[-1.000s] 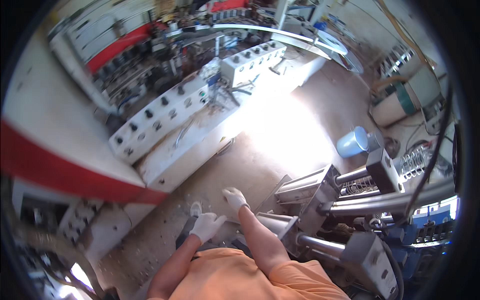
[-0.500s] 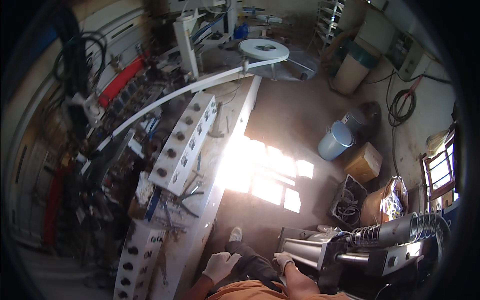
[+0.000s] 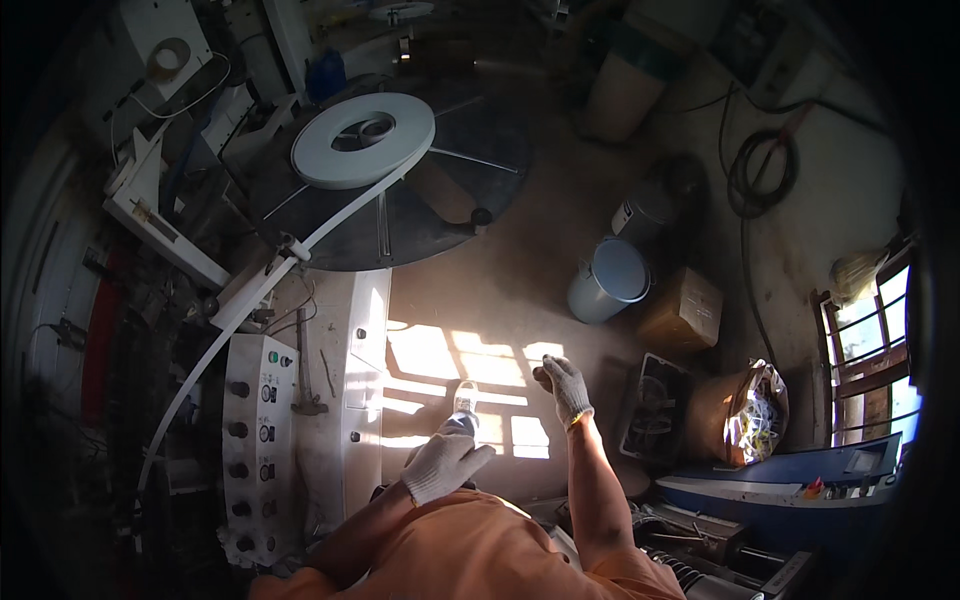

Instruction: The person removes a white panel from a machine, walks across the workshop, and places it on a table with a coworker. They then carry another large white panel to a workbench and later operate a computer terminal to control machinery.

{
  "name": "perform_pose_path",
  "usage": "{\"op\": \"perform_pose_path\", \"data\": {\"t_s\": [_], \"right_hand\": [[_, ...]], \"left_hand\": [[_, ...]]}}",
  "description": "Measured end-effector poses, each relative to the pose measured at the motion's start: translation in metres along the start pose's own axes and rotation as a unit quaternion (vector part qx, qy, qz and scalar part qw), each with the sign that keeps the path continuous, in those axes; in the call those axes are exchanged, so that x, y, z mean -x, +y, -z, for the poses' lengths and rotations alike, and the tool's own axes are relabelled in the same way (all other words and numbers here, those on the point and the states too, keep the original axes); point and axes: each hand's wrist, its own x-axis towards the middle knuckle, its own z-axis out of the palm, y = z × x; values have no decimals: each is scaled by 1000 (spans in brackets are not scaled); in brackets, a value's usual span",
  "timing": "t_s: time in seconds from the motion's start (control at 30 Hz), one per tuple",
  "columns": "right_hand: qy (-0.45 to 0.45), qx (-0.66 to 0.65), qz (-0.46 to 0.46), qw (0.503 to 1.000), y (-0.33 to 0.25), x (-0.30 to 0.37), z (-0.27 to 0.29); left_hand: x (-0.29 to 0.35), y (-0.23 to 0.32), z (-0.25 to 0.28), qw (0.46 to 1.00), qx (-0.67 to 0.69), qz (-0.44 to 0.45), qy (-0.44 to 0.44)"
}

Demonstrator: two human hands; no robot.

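Observation:
My left hand [image 3: 443, 466], in a white knitted glove, hangs low in front of my orange shirt. Its thumb stands apart from the fingers, and nothing shows in it. My right hand [image 3: 568, 390], gloved alike, is raised over the sunlit floor with its fingers curled in. Something dark shows at its fingertips, too small to make out. To the left stands a white control box [image 3: 258, 440] with black knobs. Ahead, a coil of white strip [image 3: 325, 150] lies on a round dark turntable [image 3: 345, 235], and the strip [image 3: 225, 335] runs down to the left.
A hammer [image 3: 308, 400] lies on the bench beside the control box. Right of me are a grey-blue bucket [image 3: 607, 285], a cardboard box [image 3: 690, 312], a dark crate [image 3: 650, 410] and a sack of scraps [image 3: 725, 415]. A blue machine [image 3: 780, 500] stands at the lower right.
My view has moved forward along the bench, closer to the turntable and coil. The right hand has risen and reached forward; the left has come up slightly.

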Motion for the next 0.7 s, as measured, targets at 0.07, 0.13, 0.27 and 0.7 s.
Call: {"op": "perform_pose_path", "data": {"t_s": [0.07,0.13,0.27,0.7], "right_hand": [[23,63,5,998,-50,-65,-1],[53,94,-47,993,-96,-114,20],[58,86,-4,995,-157,-202,88],[-124,698,26,705,-349,-698,244]], "left_hand": [[-85,15,31,998,54,18,-12],[-164,40,59,993,80,-85,17],[-306,87,117,959,-39,-281,7],[-709,172,288,944,259,154,132]]}}
